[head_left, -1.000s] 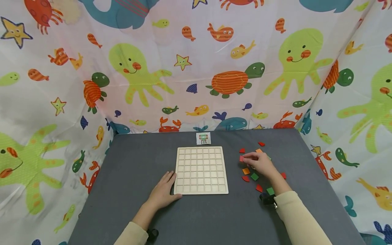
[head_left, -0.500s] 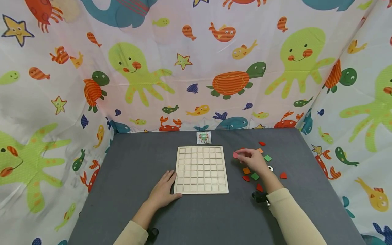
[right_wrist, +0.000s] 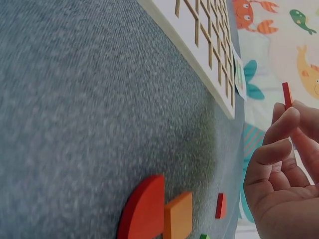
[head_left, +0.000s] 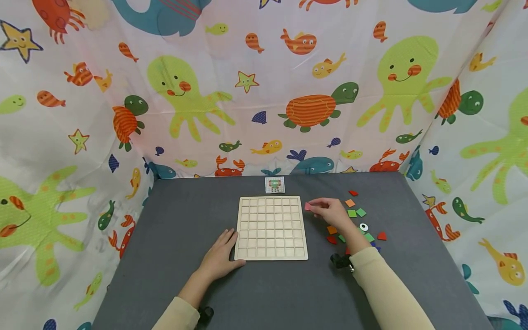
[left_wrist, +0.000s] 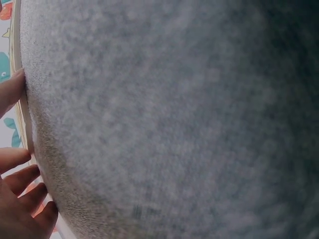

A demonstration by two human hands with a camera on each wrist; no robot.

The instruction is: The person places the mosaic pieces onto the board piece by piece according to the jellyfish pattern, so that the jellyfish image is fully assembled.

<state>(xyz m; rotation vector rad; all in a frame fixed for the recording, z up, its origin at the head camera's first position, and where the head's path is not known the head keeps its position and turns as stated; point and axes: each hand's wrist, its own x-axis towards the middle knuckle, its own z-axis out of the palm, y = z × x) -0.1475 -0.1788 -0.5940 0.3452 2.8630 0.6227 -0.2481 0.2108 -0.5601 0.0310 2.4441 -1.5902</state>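
A flat wooden grid board (head_left: 270, 229) lies on the grey table in front of the person. Along its lower left edge rests the left hand (head_left: 220, 254), fingers extended and thumb at the near corner; in the left wrist view its fingertips touch the board's rim (left_wrist: 29, 132). The right hand (head_left: 332, 211) pinches a small pinkish-red square tile (head_left: 307, 206) between thumb and fingertips, just beyond the board's right edge. Seen edge-on in the right wrist view, the tile (right_wrist: 286, 94) sticks up above the fingertips.
Loose pieces lie right of the board: green squares (head_left: 360, 212), orange squares (head_left: 350, 203), a white ring (head_left: 363, 227), a blue piece (head_left: 375, 245) and red pieces, including a quarter circle (right_wrist: 144, 214). Behind the board lies a small picture card (head_left: 274, 184). A sea-animal curtain (head_left: 264, 68) surrounds the table.
Carrying the pinkish-red tile, the right hand has moved left from among the loose pieces toward the board's upper right corner. The left hand has stayed in place.
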